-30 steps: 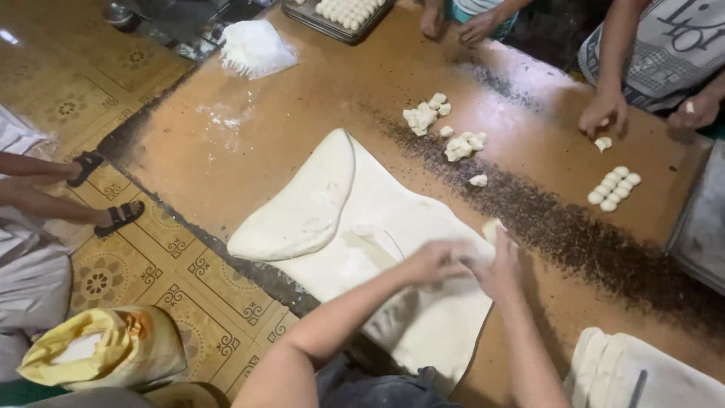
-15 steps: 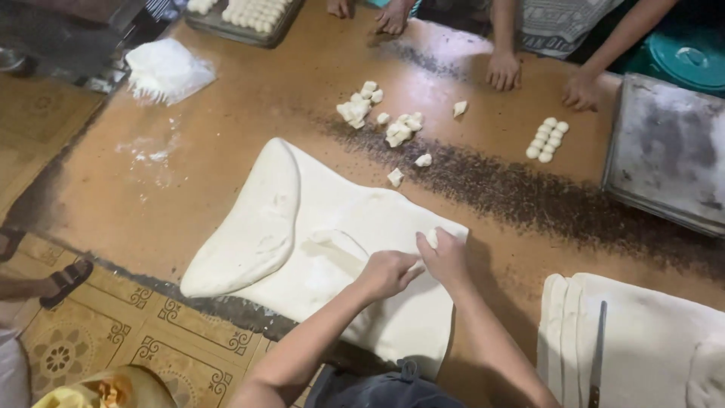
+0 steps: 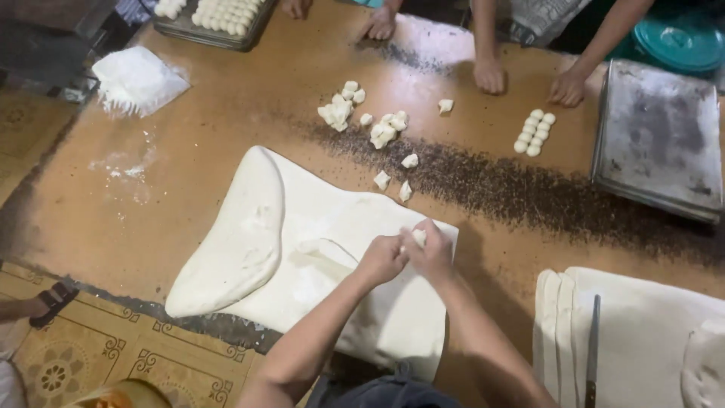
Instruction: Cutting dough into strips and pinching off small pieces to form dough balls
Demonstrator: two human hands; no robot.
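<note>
The left hand (image 3: 381, 259) and the right hand (image 3: 432, 253) are pressed close together above the right edge of a large flat sheet of white dough (image 3: 317, 264), and both pinch a small piece of dough (image 3: 418, 238) between their fingertips. The sheet lies on a brown work surface (image 3: 226, 113), with its left side folded over into a thick roll. Beyond the hands, small cut dough pieces (image 3: 381, 132) lie loose near a dark band of seeds or crumbs (image 3: 529, 193). A short double row of little dough balls (image 3: 534, 134) rests further right, just beside the hands of other people (image 3: 489, 75). A grey metal tray (image 3: 657, 140) sits at the right, a knife (image 3: 591, 347) lies on another dough sheet (image 3: 642, 332) at the lower right, and a small heap of flour (image 3: 136, 79) is at the upper left
</note>
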